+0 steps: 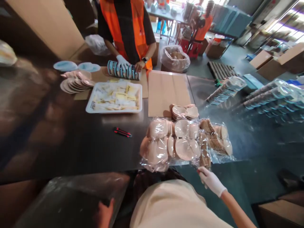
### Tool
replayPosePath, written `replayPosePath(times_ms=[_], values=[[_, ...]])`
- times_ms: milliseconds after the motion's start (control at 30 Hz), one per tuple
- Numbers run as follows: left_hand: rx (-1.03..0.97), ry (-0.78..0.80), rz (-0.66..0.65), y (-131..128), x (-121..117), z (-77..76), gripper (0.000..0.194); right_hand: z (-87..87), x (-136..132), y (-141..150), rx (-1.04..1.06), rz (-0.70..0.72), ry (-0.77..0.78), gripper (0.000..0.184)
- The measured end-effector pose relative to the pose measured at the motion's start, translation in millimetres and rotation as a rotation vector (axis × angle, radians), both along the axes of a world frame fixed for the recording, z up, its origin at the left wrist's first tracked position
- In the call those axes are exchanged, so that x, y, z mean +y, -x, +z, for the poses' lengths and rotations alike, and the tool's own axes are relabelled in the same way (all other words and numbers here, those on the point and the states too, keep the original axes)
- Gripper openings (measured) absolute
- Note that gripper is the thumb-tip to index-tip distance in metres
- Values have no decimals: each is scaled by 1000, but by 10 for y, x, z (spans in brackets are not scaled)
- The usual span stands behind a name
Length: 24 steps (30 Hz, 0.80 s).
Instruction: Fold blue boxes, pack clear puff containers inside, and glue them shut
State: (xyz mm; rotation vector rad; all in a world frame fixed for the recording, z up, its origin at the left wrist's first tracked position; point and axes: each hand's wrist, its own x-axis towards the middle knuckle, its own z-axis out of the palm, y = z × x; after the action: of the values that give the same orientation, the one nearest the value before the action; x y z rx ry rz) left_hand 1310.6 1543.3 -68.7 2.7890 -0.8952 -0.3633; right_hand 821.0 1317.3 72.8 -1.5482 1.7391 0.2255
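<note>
My right hand [212, 181], in a white glove, is at the front table edge with its fingers closed on the end of a clear plastic bag [204, 155] of brown, disc-like pieces. Beside it lie more clear bags of stacked pinkish, rounded pieces [158, 152] and a bag of tan ones [219, 139]. Behind these is a loose stack of pale pieces [185, 111]. Low on the left, my bare left hand [105, 211] hangs below the table, thumb and fingers apart and nothing visible in it. A clear plastic sheet [71, 196] is next to it.
A red-black box cutter [122, 132] lies on the dark table near a white basket [114, 110] of packets. Cardboard [167, 88] covers part of the tabletop. Opposite, a co-worker in an orange vest [140, 34] handles a row of blue-edged discs [123, 70]. Wrapped stacks [277, 98] stand right.
</note>
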Motion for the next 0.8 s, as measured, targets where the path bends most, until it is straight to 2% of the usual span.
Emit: replayPosePath(times_ms=[67, 133, 200, 267, 367, 433, 533, 667, 800], values=[[-58, 133, 52, 235, -243, -26, 53, 110, -429, 135, -150, -44, 274, 40], [-114, 354, 25, 480, -624, 120, 65, 172, -994, 192, -230, -53, 492, 44], [-136, 558, -99, 752, -1126, 438, 73, 202, -1646, 182, -222, -13, 569, 50], [-130, 680, -265, 1036, -1671, 852, 72, 212, -2302, 110, -189, 97, 625, 51], [-114, 739, -547, 1419, -2379, 1402, 62, 170, -3106, -98, -111, 348, 665, 52], [-107, 709, -689, 1612, -2717, 1604, 56, 82, -3464, -273, -59, 516, 656, 55], [-103, 652, -799, 1796, -3039, 1650, 53, -130, -3788, -528, 14, 715, 621, 68], [-121, 603, -847, 1863, -3237, 1483, 50, -444, -4038, -742, 115, 848, 623, 69], [-119, 568, -843, 1782, -3306, 1340, 52, -695, -4157, -698, 159, 962, 626, 65]])
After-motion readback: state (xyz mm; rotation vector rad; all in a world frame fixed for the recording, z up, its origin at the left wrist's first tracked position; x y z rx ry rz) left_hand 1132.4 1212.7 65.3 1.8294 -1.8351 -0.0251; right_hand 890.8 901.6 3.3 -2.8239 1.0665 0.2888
